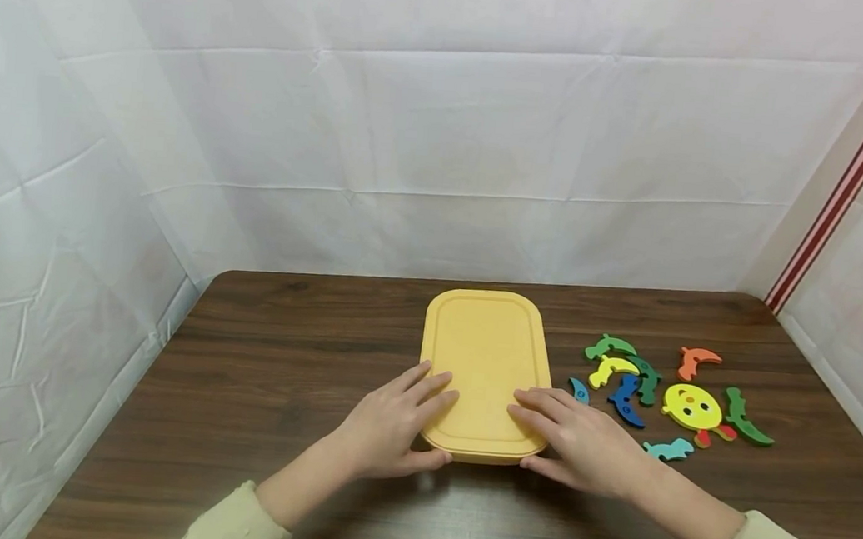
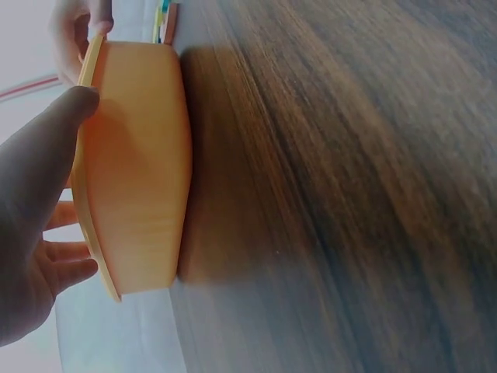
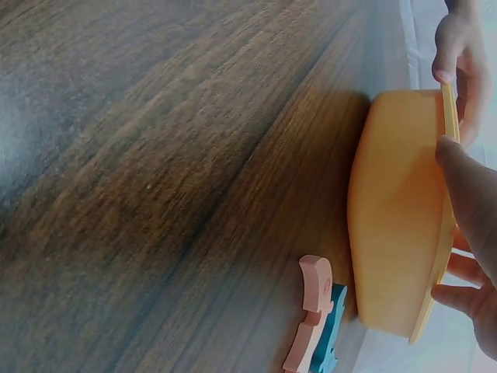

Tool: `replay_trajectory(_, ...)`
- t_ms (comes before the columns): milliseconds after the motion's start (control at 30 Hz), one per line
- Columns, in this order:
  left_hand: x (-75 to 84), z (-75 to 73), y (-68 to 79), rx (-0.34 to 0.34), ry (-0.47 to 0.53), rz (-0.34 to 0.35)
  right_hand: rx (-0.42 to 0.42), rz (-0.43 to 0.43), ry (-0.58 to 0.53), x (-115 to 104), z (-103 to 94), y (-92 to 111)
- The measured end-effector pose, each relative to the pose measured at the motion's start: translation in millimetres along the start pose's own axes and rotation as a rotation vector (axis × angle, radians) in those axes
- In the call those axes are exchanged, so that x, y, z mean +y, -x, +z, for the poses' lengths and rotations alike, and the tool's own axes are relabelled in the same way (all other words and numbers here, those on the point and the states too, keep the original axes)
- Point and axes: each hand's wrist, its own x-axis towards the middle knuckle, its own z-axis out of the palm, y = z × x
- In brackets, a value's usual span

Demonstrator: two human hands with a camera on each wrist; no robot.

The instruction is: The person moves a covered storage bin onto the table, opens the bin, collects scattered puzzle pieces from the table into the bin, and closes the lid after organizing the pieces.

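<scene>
A yellow lidded plastic box [image 2: 140, 171] stands on the table with its lid [image 1: 485, 365] on top. My left hand [image 1: 394, 421] grips the lid's near left corner, its fingers spread over the top and the thumb at the front rim. On the opposite corner, my right hand [image 1: 585, 439] holds the lid in the same way. Both thumbs press the rim in the wrist views. The inside of the box is hidden. Close to the right hand lie a blue crescent piece [image 1: 579, 390] and, in the right wrist view, a salmon piece [image 3: 311, 303] beside a teal piece [image 3: 330, 326].
Several colourful shaped pieces lie right of the box: a yellow smiling-face piece [image 1: 692, 407], a yellow crescent [image 1: 612, 370], a dark blue one [image 1: 627, 400], an orange one [image 1: 695, 363] and a green one [image 1: 746, 418]. White sheeting [image 1: 448, 137] hangs behind the brown table [image 1: 282, 359].
</scene>
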Motion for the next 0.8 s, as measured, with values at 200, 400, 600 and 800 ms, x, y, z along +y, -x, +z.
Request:
replay_trajectory(200,0.0,-0.8,-0.7,0.016,-0.022,0.021,0.017,-0.048,0.035,0.8,0.4,1.0)
replay_trajectory(400,-0.5,-1.5,-1.1,0.033,-0.040,0.045,0.017,-0.081,0.068,1.9,0.1,0.6)
replay_trajectory(600,-1.2,-1.9,-1.1,0.038,-0.054,0.061,0.000,-0.093,0.094,1.9,-0.4,0.2)
replay_trajectory(800,-2.2,-3.2,-1.8,0.069,-0.071,0.090,0.025,-0.113,0.096,1.9,-2.7,0.5)
